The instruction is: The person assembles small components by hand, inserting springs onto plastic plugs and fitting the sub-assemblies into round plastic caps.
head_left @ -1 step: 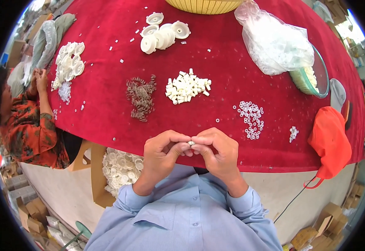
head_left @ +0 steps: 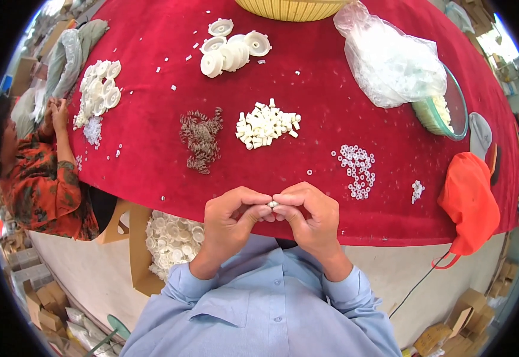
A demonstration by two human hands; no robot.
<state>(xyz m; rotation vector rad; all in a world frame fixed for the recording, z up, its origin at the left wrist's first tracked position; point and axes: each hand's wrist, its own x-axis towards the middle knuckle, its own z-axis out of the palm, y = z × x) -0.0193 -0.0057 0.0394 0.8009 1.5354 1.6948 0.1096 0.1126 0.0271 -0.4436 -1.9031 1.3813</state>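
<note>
The left hand point(head_left: 231, 215), left of the part point(head_left: 272, 204), and right hand point(head_left: 313, 215), right of it, pinch it in closed fingers, long axis unclear.

Slight shift only: white caps point(head_left: 268, 125) and brown springs point(head_left: 202, 143) sit a hair lower in view; small pinched piece point(head_left: 272, 204) looks marginally different, too tiny to tell how.

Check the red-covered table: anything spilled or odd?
Small white plastic bits lie scattered near the round white plastic discs, outside any pile; a stray white ring lies left of the larger white ring pile. Tiny pale part between left hand and right hand: too small to judge.
</note>
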